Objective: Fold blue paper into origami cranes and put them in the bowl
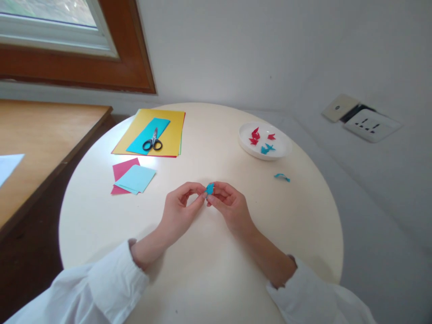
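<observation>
A shallow round dish (282,146) of smooth white material, with a low raised rim, stands on the pale, slightly shiny round tabletop (216,148). Inside the dish lie small folded red paper shapes (255,133), crisp and sharp-pointed, along with folded blue shapes (265,150). Just outside the dish, on the person's side, is a thin curled blue strip (281,177), slightly arched.

Well to the left of the dish lies a flat paper stack (175,123), matte yellow on top, with red and green edges peeping out. A long blue rectangle (161,125) of paper lies slantwise on it, bearing scissors (154,139) with metal blades and black looped handles. Also well left of the dish, but closer to the person, flat pale blue squares (140,177) overlap deep pink squares (120,169).

The small blue paper piece (209,188) is left of the dish and nearer the person, pinched between the hands; its exact folds are too small to read. The left hand (182,204) grips one side with thumb and forefinger tips, leaving a rounded gap behind them. The right hand (232,206) pinches the opposite side, its other fingers curled.
</observation>
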Motion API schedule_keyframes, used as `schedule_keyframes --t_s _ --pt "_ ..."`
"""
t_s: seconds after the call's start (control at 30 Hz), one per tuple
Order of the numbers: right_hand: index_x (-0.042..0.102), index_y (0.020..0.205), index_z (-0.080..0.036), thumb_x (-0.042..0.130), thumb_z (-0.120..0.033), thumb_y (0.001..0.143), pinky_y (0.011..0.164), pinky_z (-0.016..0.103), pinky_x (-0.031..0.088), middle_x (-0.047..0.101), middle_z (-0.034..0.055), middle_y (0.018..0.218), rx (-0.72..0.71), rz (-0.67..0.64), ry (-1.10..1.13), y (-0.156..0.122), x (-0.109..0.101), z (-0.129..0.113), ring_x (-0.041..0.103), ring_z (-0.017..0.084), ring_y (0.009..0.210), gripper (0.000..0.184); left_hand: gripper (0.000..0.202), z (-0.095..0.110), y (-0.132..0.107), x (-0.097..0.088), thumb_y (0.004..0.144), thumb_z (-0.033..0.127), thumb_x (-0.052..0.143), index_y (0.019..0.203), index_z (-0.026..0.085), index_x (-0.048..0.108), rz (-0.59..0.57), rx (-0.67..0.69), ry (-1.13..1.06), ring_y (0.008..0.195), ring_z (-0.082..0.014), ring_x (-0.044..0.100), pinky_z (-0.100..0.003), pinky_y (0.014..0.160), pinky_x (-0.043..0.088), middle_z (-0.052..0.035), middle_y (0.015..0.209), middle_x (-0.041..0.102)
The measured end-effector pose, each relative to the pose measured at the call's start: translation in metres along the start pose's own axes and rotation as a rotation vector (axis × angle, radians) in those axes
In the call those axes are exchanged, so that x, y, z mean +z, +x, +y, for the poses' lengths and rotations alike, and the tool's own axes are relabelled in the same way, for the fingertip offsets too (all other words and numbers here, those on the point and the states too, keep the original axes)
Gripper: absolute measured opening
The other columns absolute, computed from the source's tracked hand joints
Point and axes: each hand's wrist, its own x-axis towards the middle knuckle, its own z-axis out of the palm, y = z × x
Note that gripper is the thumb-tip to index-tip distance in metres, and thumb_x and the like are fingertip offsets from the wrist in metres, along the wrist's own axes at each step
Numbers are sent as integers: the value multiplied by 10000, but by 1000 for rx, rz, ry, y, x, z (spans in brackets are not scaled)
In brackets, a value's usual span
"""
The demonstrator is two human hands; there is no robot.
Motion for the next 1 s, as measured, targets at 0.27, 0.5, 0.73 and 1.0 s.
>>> schedule_keyframes --t_s 0.27,0.5,0.73,1.0 --pt "644 842 -206 760 -245 608 628 276 522 671 -10 746 -9 -20 -40 0 0 -10 592 108 630 264 85 -5 1 -1 710 225 668 756 165 630 -42 59 -23 668 -130 608 -244 647 512 -24 721 659" --pt "641 897 -219 741 -239 643 687 260 524 671 -11 770 -56 -61 -78 -1 -2 -10 619 117 731 274 65 -9 1 -3 742 208 645 782 162 668 -62 150 37 715 -140 614 -246 639 506 -51 795 679" --pt "664 876 -224 714 -226 672 737 248 539 685 -5 807 -154 -45 -129 -1 -4 -9 637 110 751 209 45 -6 1 -4 759 180 628 776 162 666 -78 198 29 738 -140 616 -248 659 511 -52 792 663" --pt "656 910 -224 688 -218 708 733 247 553 691 13 845 -268 -46 -238 -2 -6 -11 647 114 748 204 57 -6 0 -4 753 163 633 802 155 660 -99 163 22 761 -151 642 -264 715 527 -58 801 694"
